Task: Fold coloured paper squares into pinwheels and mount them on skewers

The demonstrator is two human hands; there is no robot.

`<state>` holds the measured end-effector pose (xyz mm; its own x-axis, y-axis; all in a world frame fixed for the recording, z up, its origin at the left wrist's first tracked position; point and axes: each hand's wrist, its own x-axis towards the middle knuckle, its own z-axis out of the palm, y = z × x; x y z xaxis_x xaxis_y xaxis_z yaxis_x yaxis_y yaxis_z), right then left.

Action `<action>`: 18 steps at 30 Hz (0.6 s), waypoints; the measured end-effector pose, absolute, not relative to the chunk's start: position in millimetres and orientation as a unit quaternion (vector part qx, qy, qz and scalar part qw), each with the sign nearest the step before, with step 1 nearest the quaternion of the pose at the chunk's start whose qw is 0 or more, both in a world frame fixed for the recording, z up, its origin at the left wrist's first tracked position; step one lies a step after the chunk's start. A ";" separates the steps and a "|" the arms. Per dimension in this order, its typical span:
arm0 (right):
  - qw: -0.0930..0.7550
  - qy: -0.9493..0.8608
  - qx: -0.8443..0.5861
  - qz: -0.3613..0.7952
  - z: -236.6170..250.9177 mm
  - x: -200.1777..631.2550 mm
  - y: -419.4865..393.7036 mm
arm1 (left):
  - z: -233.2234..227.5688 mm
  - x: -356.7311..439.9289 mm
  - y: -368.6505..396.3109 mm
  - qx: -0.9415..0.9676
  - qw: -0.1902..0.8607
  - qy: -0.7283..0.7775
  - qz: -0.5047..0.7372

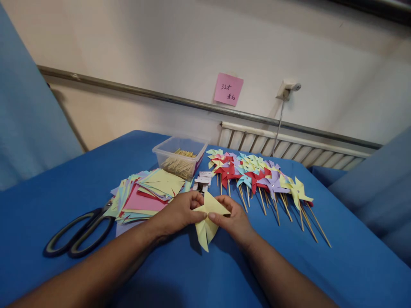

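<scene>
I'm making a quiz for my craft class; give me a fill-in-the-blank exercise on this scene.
1. Both the left hand and the right hand hold a cut sheet of ____ paper.
2. The black-handled scissors lie to the ____ of the stack of coloured paper squares.
3. The clear plastic box holds thin wooden ____.
4. The finished paper pinwheels lie on a ____ tablecloth.

Missing words: yellow; left; sticks; blue

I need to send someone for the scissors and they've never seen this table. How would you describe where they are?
Start at the blue table and find the stack of coloured paper squares left of the person's left hand. The scissors lie flat at that stack's lower left corner, blades tucked under the paper. They are the only dark thing there, with two big black loop handles.
</scene>
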<state>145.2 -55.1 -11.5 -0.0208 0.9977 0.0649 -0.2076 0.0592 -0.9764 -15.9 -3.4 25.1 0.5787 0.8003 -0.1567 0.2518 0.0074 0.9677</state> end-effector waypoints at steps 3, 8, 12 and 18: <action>0.541 -0.486 -0.432 0.534 -12.0 143.0 -55.1 | 27.5 -18.7 -3.8 0.704 0.564 0.378 0.206; 0.554 -0.467 -0.448 0.523 -14.5 139.9 -53.0 | 31.1 -17.6 -5.5 0.697 0.563 0.390 0.212; 0.600 -0.428 -0.458 0.497 -18.7 137.0 -52.0 | 29.2 -11.6 -7.3 0.644 0.564 0.440 0.271; 0.666 -0.347 -0.471 0.463 -22.1 135.5 -51.0 | 25.0 -2.6 -18.0 0.434 0.737 0.395 0.336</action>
<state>135.5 -51.0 -22.1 0.3310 0.9432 0.0269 -0.2897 0.1287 -0.9484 -2.6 -18.0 25.0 0.4621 0.8379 -0.2904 -0.1528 0.3978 0.9047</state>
